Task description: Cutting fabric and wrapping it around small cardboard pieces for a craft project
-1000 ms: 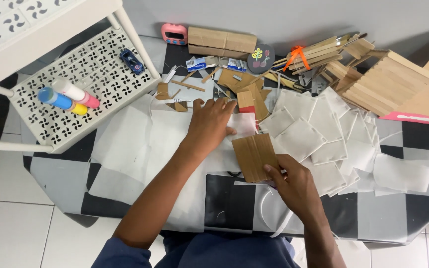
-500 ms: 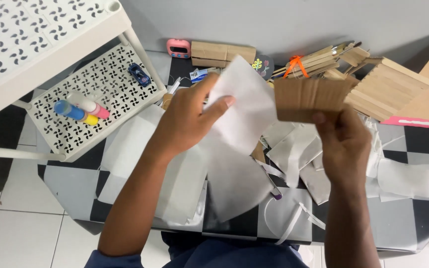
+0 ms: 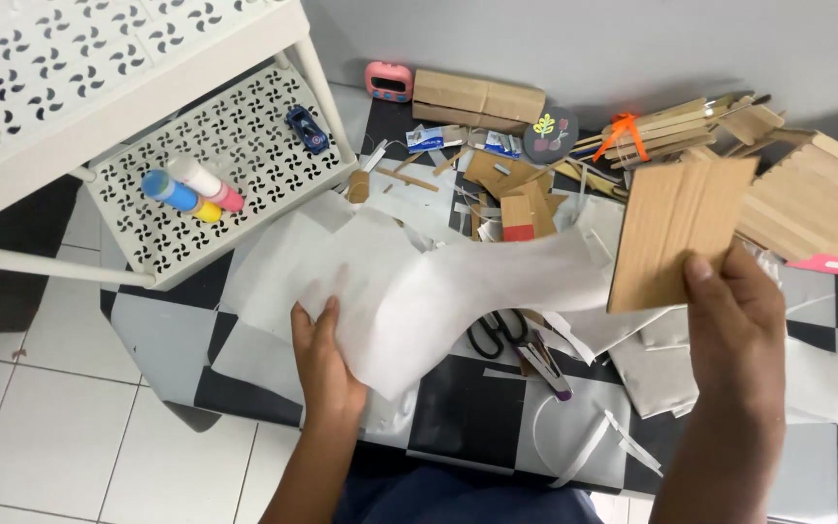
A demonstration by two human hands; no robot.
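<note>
Packages, labels and a small screen along the far edge of the table

A pink, rounded digital timer with a dark screen stands against the wall; just to its right lies a long brown cardboard box. In front of the box lie a small flat blue-and-white packet and a second small blue-and-white packet, with a dark round disc bearing a leafy sticker beside them.
</note>
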